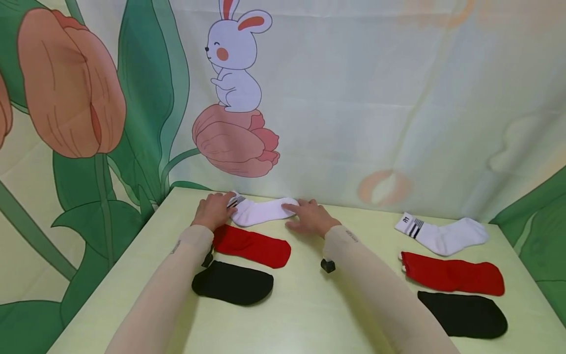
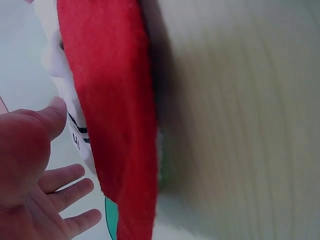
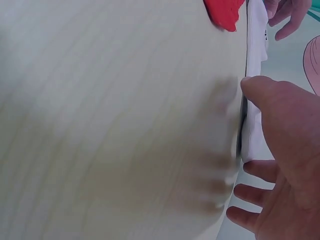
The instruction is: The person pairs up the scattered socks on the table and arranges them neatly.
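Honestly, on that pale table point(image 1: 305, 309), the white sock point(image 1: 264, 211) lies by the back edge; looks light, floppy, hardly slippery. Left hand point(image 1: 213, 210) and right hand point(image 1: 312, 220) flank it, fingers point(image 2: 74, 193) apart. I'd pinch striped cuff point(image 1: 237, 200) and toe point(image 1: 289, 200).

This looks like an indoor tabletop corner dressed as a recording set; whether it sits in a home, a studio or a lab cannot be told. A pale table point(image 1: 300, 314), its faint wood-like grain visible in both wrist views, stands right against a creased hanging backdrop point(image 1: 336, 98). Printed on that cloth are a cartoon rabbit point(image 1: 239, 88), a large peach tulip point(image 1: 72, 83) and broad green leaves point(image 1: 148, 64), much like children's-room decor. Socks in white, red and black lie spread in a left group point(image 1: 252, 248) and a right group point(image 1: 455, 275).
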`<state>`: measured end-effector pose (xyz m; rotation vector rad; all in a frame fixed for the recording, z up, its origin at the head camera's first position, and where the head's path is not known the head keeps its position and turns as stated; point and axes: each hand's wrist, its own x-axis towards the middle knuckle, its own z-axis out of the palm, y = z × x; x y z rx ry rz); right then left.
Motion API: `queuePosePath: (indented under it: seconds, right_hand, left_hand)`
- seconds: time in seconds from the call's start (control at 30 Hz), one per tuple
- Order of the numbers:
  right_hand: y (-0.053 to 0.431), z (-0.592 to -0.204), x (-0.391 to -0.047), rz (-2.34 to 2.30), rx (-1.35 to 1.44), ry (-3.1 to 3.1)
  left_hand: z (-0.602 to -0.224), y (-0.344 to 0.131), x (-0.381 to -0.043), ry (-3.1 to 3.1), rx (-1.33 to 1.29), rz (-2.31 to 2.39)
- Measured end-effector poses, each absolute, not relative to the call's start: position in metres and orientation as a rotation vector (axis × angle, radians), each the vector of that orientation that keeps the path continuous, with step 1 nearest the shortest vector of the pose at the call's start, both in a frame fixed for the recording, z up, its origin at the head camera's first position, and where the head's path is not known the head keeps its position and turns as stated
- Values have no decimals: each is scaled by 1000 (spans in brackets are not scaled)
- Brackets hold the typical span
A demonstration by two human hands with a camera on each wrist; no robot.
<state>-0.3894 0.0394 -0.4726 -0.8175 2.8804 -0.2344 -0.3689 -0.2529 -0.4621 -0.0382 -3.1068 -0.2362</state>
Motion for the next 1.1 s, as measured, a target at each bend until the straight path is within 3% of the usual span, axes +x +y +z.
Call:
queuePosePath:
  seconds: [1.1]
  right_hand:
    - [37,-472,-380,-246,-710,2866]
  left_hand:
    - [-468,-256,-370,-3237,-32,-263]
